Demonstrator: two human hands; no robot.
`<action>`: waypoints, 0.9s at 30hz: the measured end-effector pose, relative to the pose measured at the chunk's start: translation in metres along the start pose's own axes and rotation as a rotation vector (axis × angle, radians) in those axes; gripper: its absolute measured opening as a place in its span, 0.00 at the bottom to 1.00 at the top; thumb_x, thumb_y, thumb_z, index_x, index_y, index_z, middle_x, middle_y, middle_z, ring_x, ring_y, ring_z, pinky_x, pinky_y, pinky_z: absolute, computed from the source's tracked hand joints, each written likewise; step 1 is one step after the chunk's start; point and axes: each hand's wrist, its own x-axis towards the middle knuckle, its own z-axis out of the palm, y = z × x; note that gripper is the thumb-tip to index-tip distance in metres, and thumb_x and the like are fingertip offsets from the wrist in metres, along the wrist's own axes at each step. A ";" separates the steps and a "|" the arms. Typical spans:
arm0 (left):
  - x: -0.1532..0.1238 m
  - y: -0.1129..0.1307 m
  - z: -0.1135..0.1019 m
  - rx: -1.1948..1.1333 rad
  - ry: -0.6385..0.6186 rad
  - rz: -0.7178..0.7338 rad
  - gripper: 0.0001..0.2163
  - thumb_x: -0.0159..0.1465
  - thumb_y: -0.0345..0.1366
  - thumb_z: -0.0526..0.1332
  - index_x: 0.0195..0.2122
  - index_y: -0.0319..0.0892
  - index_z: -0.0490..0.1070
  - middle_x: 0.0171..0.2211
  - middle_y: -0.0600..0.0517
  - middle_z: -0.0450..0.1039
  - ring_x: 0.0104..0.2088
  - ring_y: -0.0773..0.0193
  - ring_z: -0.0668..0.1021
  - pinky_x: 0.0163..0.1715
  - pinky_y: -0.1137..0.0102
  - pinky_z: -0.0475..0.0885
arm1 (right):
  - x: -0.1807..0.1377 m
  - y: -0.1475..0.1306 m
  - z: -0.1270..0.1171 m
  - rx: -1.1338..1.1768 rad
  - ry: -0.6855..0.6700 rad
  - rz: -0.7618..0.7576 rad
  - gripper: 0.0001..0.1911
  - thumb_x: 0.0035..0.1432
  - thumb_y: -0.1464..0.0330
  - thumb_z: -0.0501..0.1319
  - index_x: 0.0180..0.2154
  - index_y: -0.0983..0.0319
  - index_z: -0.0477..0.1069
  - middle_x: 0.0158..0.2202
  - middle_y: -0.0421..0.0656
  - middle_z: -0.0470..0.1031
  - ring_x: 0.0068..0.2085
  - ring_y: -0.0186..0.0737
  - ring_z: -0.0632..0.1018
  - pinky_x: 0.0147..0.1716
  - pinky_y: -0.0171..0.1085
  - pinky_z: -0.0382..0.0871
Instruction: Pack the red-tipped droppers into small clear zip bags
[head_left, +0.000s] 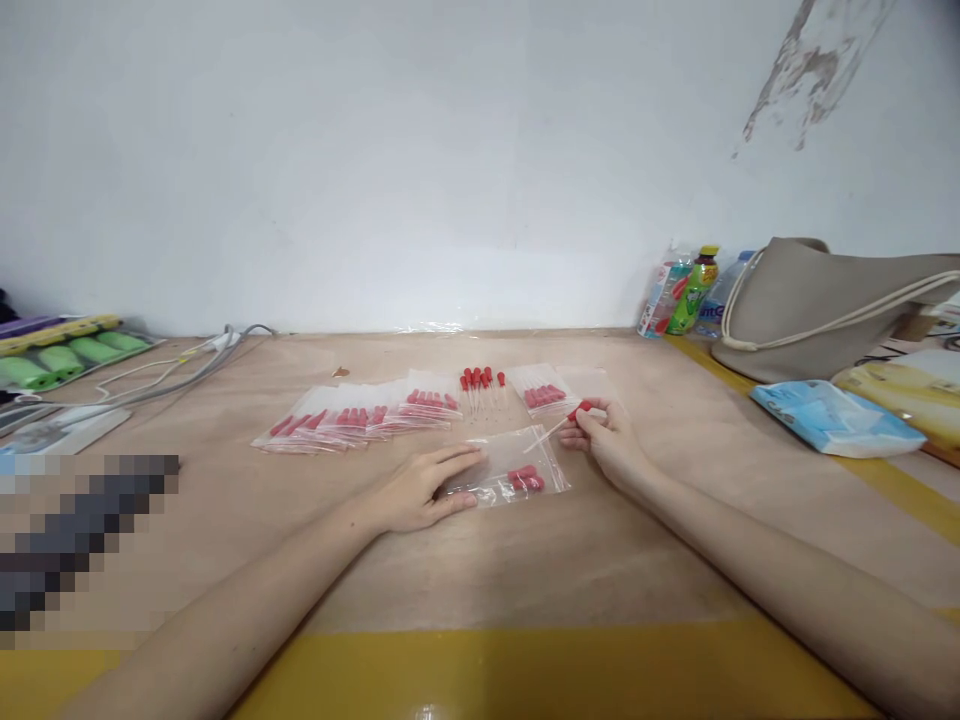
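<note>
A clear zip bag (491,463) lies on the table with a few red-bulbed droppers (526,477) inside. My left hand (424,490) rests on the bag's left end, fingers spread and thumb apart. Between the fingertips of my right hand (604,435) is a dropper (577,411), pinched by its red bulb. Its thin pale tube points down and left, over the bag's right end; whether the tip is inside the bag I cannot tell. Behind the bag, several loose droppers (480,380) lie side by side, bulbs toward the wall.
Overlapping filled bags (352,415) spread to the left, and another filled bag (541,390) lies behind my right hand. Cables (180,370) and green rolls (75,355) are at far left. Bottles (694,290), a grey bag (817,300) and a blue packet (836,415) stand right.
</note>
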 end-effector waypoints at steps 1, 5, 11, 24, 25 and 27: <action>0.000 0.000 0.000 -0.003 0.002 -0.009 0.26 0.63 0.45 0.54 0.60 0.48 0.51 0.59 0.49 0.55 0.56 0.56 0.63 0.55 0.60 0.61 | -0.003 0.000 0.003 0.016 -0.038 0.030 0.15 0.49 0.63 0.58 0.36 0.58 0.53 0.25 0.35 0.70 0.24 0.32 0.75 0.29 0.36 0.72; -0.001 0.000 0.001 -0.010 0.006 -0.030 0.27 0.62 0.46 0.54 0.61 0.46 0.49 0.59 0.48 0.55 0.57 0.56 0.62 0.55 0.61 0.60 | -0.008 0.001 0.001 -0.161 -0.249 0.008 0.13 0.47 0.63 0.61 0.32 0.61 0.60 0.28 0.39 0.71 0.27 0.32 0.74 0.31 0.35 0.71; 0.000 -0.001 0.001 -0.024 0.025 -0.017 0.26 0.62 0.46 0.54 0.60 0.47 0.51 0.58 0.48 0.57 0.56 0.55 0.64 0.54 0.60 0.62 | -0.004 0.004 -0.010 -0.615 -0.508 -0.312 0.10 0.46 0.63 0.62 0.30 0.63 0.72 0.31 0.43 0.73 0.32 0.36 0.73 0.34 0.37 0.68; 0.000 -0.008 0.004 -0.004 -0.026 -0.004 0.22 0.63 0.45 0.53 0.58 0.48 0.57 0.60 0.49 0.53 0.57 0.57 0.62 0.55 0.61 0.60 | 0.015 -0.020 0.001 -0.748 -0.526 -0.295 0.10 0.50 0.68 0.56 0.32 0.63 0.75 0.30 0.42 0.76 0.33 0.37 0.75 0.35 0.36 0.68; 0.000 -0.008 0.003 -0.009 -0.029 -0.007 0.22 0.63 0.45 0.53 0.58 0.48 0.57 0.60 0.49 0.53 0.57 0.57 0.62 0.55 0.61 0.60 | 0.022 -0.024 0.003 -0.802 -0.427 -0.288 0.09 0.49 0.69 0.57 0.30 0.63 0.74 0.29 0.42 0.76 0.31 0.36 0.74 0.33 0.35 0.67; 0.000 -0.008 0.003 -0.021 -0.032 -0.004 0.21 0.63 0.45 0.53 0.57 0.49 0.57 0.60 0.50 0.53 0.57 0.57 0.63 0.55 0.61 0.61 | 0.036 -0.028 0.014 -0.930 -0.302 -0.319 0.07 0.49 0.70 0.57 0.30 0.64 0.73 0.29 0.42 0.76 0.30 0.35 0.74 0.31 0.32 0.66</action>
